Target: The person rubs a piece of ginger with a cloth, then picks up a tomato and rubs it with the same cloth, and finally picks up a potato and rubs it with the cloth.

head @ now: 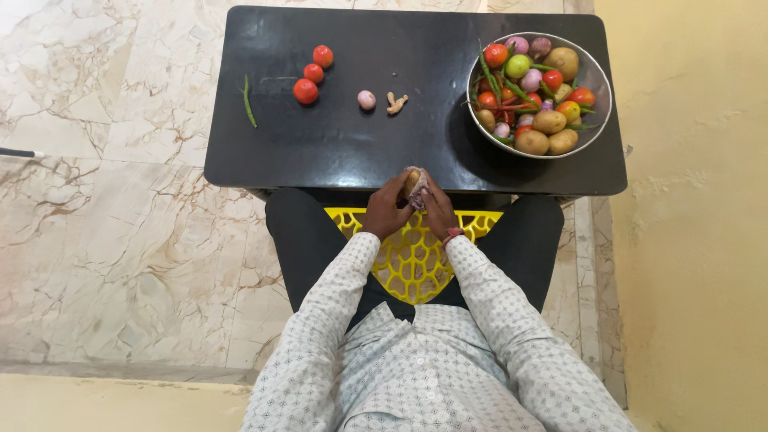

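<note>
Low in the middle of the frame, at the near edge of the desk [336, 144], both hands meet around one small tan thing, likely a potato [411, 181]. The left hand [387, 210] cups it from the frame's left and the right hand [437, 210] from the right, so it sits pinched between the two grips, just above the desk's edge and over the yellow stool [410, 258]. Each grip is closed on it; a pale, purplish scrap, perhaps peel or skin, shows against the right fingers, though it is too small to name surely. The potato's long axis seems to run up and away from the body, its top poking out above the fingertips. Neither hand is clearly nearer: they share it evenly.

The bowl [596, 80], heaped with potatoes, tomatoes, onions and green chillies, lies in the upper right of the frame, well apart from the hands and on the right hand's side. Toward the upper left lie three tomatoes [312, 74] and a single green chilli [249, 102]; nearer centre, a small onion [366, 99] with a piece of ginger [396, 102] just beside it.
</note>
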